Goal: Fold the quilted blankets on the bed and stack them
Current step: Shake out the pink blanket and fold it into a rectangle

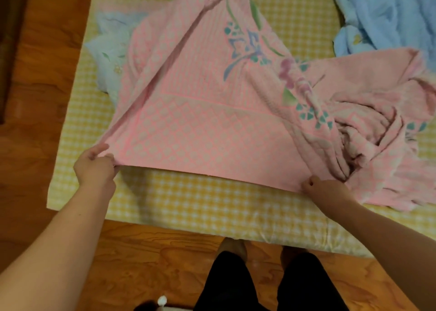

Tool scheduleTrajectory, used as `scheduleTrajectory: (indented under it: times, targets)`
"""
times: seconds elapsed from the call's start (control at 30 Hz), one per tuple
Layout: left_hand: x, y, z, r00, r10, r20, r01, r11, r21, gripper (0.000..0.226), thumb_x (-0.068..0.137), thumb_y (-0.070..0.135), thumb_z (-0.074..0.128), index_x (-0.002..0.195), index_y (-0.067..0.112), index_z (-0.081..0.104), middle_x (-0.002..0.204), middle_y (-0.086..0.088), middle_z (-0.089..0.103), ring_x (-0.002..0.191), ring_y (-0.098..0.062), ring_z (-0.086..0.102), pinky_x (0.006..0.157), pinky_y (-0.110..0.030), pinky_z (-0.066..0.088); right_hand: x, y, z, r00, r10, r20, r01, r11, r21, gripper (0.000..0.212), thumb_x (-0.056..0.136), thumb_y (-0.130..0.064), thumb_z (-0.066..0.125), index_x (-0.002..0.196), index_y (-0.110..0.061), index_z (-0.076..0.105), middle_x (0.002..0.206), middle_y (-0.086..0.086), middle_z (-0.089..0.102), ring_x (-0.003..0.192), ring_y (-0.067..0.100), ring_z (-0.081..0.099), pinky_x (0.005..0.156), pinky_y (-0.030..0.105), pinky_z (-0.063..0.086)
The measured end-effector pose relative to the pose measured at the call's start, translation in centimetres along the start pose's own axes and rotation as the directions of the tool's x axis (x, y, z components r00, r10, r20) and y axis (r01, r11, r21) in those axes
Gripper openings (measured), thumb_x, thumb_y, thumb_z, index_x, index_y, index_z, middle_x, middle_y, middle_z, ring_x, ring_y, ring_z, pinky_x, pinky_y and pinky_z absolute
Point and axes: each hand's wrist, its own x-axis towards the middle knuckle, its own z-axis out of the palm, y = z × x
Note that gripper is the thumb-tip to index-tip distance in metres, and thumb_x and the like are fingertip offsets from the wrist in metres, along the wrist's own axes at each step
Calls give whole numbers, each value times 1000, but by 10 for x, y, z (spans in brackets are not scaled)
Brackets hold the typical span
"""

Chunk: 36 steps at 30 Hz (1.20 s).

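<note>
Near the bed's [188,200] front edge, the left hand [95,166] pinches the pink blanket's [200,122] corner; the right hand [323,189] pinches its hem; a blue blanket [389,15] lies at the far right corner.

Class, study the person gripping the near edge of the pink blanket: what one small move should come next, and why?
Probably pull the near edge taut and draw the pink blanket flat toward the body. The left hand and right hand each grip that edge, yet the blanket's right part is bunched in a heap and its far end lies over a pale blue blanket. It likely needs spreading before folding.
</note>
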Motion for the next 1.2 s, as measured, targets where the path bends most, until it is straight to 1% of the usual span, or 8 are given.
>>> scheduleTrajectory:
  times: [0.13, 0.33, 0.5, 0.63, 0.8, 0.87, 1.03, 1.2]
  targets:
    - [-67, 38, -10, 931, 293, 219, -330, 931, 158, 36, 85, -8, 64, 99, 26, 64, 109, 10, 60, 99, -11, 58, 80, -14, 48, -7, 14, -76, 992, -54, 110, 24, 966, 256, 32, 100, -33, 50, 130, -35, 58, 135, -10, 57, 120, 14, 59, 91, 29, 48]
    - [-235, 70, 36, 559, 278, 781, -486, 873, 38, 25, 86, 1, 72, 89, 25, 69, 78, -6, 59, 69, -6, 51, 64, -22, 41, -95, 2, -216, 921, -115, -372, 328, 745, 581, 93, 67, -83, 61, 148, -42, 38, 127, -32, 50, 67, -3, 54, 72, 24, 41]
    - [-313, 97, 68, 334, 223, 916, -400, 913, -76, 22, 99, 10, 61, 108, 27, 72, 86, 17, 69, 77, -3, 64, 69, -15, 49, -128, -11, -226, 825, 297, -482, 286, 516, 807, 59, 75, -34, 59, 133, -38, 50, 88, -3, 72, 76, 18, 67, 61, 32, 48]
    - [-309, 82, 68, 211, 243, 947, -640, 766, -54, 32, 102, 33, 53, 132, 44, 57, 79, 2, 66, 70, -16, 63, 67, -34, 52, -152, -9, -189, 882, 121, -456, 282, 640, 715, 61, 86, -27, 42, 142, -53, 42, 89, -7, 72, 70, 7, 57, 55, 14, 38]
    - [-226, 48, 117, 541, 240, 806, -701, 658, 274, 25, 99, 22, 54, 121, 29, 63, 74, 6, 67, 66, -10, 63, 69, -33, 54, -134, -3, -47, 877, 428, -217, -34, 508, 861, 68, 65, -37, 92, 126, -18, 68, 120, 2, 72, 109, 13, 67, 95, 30, 52]
    - [-163, 55, 154, 655, 212, 725, -663, 620, 418, 31, 98, 19, 55, 129, 17, 60, 95, -2, 70, 85, -21, 66, 79, -29, 50, -130, 15, -6, 896, 353, -271, -25, 647, 762, 54, 89, -32, 73, 138, -26, 54, 138, 0, 62, 128, 15, 57, 107, 40, 46]
    - [-49, 101, 240, 757, 272, 594, -615, 602, 509, 45, 104, 31, 47, 145, 14, 47, 140, -17, 59, 126, -35, 56, 105, -39, 44, -85, 25, 44, 953, 273, 127, -217, 328, 919, 64, 54, -21, 90, 105, -47, 62, 63, -13, 69, 50, 8, 65, 42, 25, 48]
    - [-11, 164, 326, 785, 358, 506, -561, 758, 333, 53, 91, 52, 45, 113, 12, 71, 122, -17, 69, 115, -34, 64, 104, -46, 50, -70, 17, 38, 971, 195, 142, -232, 598, 767, 52, 53, -22, 75, 97, -48, 65, 58, -12, 65, 43, 8, 61, 35, 25, 40]
